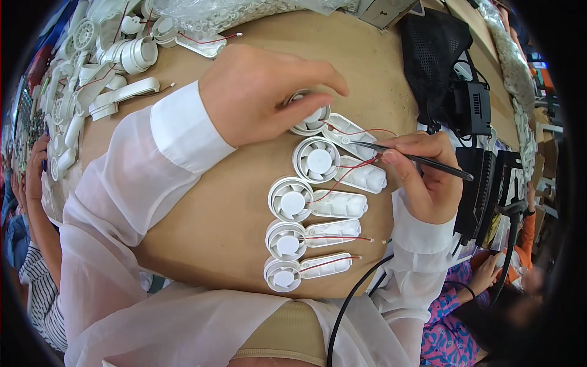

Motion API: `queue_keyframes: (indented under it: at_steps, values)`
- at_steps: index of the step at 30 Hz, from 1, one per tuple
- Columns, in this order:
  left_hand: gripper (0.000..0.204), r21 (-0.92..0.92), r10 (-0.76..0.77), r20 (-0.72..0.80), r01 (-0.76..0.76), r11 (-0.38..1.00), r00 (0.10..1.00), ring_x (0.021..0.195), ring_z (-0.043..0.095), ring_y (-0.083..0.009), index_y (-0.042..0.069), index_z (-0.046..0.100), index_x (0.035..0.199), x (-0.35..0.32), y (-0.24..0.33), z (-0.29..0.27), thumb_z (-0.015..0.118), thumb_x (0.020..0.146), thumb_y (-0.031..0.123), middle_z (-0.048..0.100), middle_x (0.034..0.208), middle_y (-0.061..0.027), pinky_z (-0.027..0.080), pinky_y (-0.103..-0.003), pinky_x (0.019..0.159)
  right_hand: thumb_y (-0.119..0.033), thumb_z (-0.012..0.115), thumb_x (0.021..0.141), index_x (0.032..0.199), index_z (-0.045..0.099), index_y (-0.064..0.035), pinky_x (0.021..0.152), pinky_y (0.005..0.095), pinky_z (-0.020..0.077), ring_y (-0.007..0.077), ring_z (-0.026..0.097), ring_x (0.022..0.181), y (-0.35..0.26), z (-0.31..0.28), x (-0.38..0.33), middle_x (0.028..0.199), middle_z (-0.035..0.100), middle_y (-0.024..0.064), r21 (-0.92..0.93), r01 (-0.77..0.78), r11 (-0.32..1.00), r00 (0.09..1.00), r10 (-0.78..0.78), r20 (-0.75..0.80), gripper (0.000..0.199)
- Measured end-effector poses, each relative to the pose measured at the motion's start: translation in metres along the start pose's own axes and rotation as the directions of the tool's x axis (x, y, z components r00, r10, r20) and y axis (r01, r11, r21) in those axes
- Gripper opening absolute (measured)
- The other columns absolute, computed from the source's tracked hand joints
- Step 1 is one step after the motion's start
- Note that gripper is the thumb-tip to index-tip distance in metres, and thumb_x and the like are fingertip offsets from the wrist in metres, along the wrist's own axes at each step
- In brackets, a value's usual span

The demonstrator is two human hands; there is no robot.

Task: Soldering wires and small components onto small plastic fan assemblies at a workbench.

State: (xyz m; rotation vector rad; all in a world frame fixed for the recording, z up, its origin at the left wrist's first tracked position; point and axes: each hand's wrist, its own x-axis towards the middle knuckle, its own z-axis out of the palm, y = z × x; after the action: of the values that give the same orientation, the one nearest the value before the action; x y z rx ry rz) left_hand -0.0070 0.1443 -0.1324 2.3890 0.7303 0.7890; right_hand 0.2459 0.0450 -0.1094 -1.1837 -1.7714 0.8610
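Several white plastic handheld fan shells lie in a row on the brown table [214,208], each with a round fan head and red wires along the handle. My left hand [263,92] presses down on the topmost fan shell [313,120], covering most of its round head. My right hand [425,177] holds thin black tweezers [422,159], whose tip touches the red wires [361,164] between the top two handles. The second fan shell [318,160] lies just below my left hand. Three more fan shells [292,202] continue toward me.
A heap of white fan parts [104,55] fills the table's far left. A clear bag of parts [244,12] lies at the far edge. Black mesh and black boxes [471,104] stand on the right. Other people sit at the left [30,202] and lower right [483,275]. A black cable [348,306] hangs near me.
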Motion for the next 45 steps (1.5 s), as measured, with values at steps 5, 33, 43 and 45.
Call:
queue_keyframes:
  at_steps: [5, 33, 43, 45]
  values:
    - [0.021, 0.066, 0.203, -0.045, -0.200, 0.978, 0.978, 0.050, 0.048, -0.0168, 0.006, 0.071, 0.097, -0.003, -0.014, 0.010, 0.067, 0.078, -0.002, 0.062, 0.069, -0.0031, 0.038, -0.027, 0.047, 0.011, 0.067, 0.081, 0.091, 0.059, 0.0027, 0.072, 0.0251, 0.0485, 0.0194, 0.063, 0.076, 0.011, 0.015, 0.002, 0.090, 0.068, 0.0153, 0.080, -0.033, 0.996, 0.994, 0.041, -0.103, 0.015]
    - [0.018, 0.260, 0.375, 0.031, -0.369, 0.892, 0.927, 0.048, 0.043, -0.0165, 0.012, 0.072, 0.084, -0.008, -0.009, 0.012, 0.072, 0.067, 0.007, 0.049, 0.064, 0.0005, 0.034, -0.031, 0.043, 0.009, 0.067, 0.083, 0.091, 0.058, 0.0019, 0.070, 0.0236, 0.0498, 0.0163, 0.062, 0.076, 0.019, 0.030, 0.004, 0.093, 0.069, 0.0144, 0.112, -0.019, 0.994, 0.993, 0.031, -0.111, 0.014]
    - [0.010, 0.271, 0.290, 0.115, -0.311, 0.911, 0.950, 0.052, 0.047, -0.0222, 0.009, 0.062, 0.079, -0.007, -0.002, 0.010, 0.067, 0.071, 0.009, 0.051, 0.065, -0.0018, 0.038, -0.036, 0.048, 0.005, 0.069, 0.083, 0.089, 0.060, 0.0013, 0.070, 0.0228, 0.0484, 0.0148, 0.060, 0.075, 0.015, 0.026, -0.001, 0.089, 0.067, 0.0104, 0.107, -0.130, 0.986, 0.972, 0.147, -0.181, 0.012]
    - [0.010, 0.276, 0.284, 0.116, -0.306, 0.911, 0.952, 0.052, 0.048, -0.0226, 0.009, 0.061, 0.079, -0.007, -0.001, 0.010, 0.067, 0.071, 0.009, 0.052, 0.066, -0.0023, 0.039, -0.037, 0.049, 0.005, 0.069, 0.083, 0.089, 0.060, 0.0013, 0.070, 0.0225, 0.0480, 0.0145, 0.060, 0.074, 0.014, 0.027, -0.001, 0.088, 0.066, 0.0096, 0.091, -0.129, 0.987, 0.973, 0.144, -0.180, 0.011]
